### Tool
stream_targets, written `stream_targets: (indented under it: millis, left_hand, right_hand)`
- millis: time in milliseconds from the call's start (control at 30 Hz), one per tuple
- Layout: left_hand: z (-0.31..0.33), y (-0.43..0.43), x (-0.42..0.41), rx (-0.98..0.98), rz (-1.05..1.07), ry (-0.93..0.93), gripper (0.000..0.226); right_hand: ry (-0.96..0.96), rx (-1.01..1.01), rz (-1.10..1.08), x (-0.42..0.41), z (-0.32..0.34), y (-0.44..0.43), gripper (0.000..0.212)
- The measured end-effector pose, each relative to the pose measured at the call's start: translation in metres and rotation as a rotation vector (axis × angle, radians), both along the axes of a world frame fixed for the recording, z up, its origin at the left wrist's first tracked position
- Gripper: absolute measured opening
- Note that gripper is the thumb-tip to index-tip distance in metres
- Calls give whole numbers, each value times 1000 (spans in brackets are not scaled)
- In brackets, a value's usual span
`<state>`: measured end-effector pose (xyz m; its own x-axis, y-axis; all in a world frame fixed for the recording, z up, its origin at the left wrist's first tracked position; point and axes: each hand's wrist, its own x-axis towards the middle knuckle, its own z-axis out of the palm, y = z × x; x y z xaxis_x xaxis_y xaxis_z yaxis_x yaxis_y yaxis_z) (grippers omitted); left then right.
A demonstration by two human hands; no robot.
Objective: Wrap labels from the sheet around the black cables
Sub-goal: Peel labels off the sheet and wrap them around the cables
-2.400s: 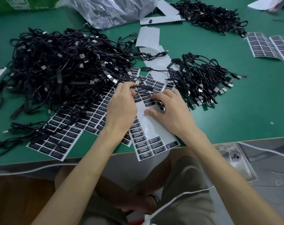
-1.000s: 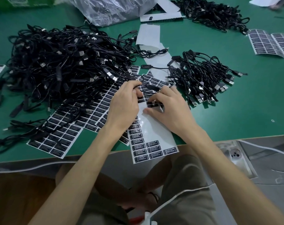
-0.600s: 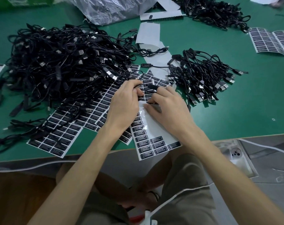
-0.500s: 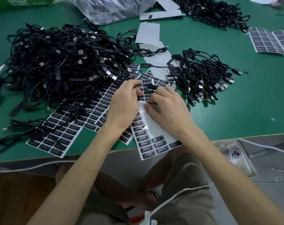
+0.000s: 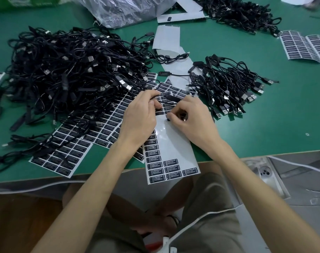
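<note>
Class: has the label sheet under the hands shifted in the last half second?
Yes. The label sheet has slid towards the person: its near end overhangs the edge of the table further than before.

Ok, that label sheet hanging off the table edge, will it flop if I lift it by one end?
Probably bends rather than stays flat: the label sheet looks thin, and the spent backing sheet behind curls up. Its bare part shines, so likely slippery. Light, probably; a push would slide it on the green table.
</note>
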<state>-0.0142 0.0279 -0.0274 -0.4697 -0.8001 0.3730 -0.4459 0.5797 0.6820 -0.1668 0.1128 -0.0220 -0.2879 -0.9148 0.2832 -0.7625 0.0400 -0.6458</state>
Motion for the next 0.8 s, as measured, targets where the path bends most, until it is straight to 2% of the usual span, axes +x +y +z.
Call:
stream_targets:
  millis: [100,233,367,500,567,667,800]
  left_hand:
    - [0,0,0,-5,4,-1,34]
    - [0,0,0,13,8,11,35]
    - [2,2,1,15,3,11,35]
    - [3,3,0,25,-4,16,36]
    - [2,2,0,39,-3,25,36]
    - [2,2,-1,47,0,40,36]
    - [6,3,1,22,-39,65,47]
  right_hand:
    - [1,-3,27,0,1,1,23]
    - [92,-2,39,1,0,3,27]
    - [231,-52,22,5,-2,5,22]
    - [236,-54,6,4,-2,5,16]
    - [169,-64,-20,3,-4,4,9]
    - [-60,-65,-73,-1,-3,1,11]
    - [-255,-173,-98,-7,2,4,8]
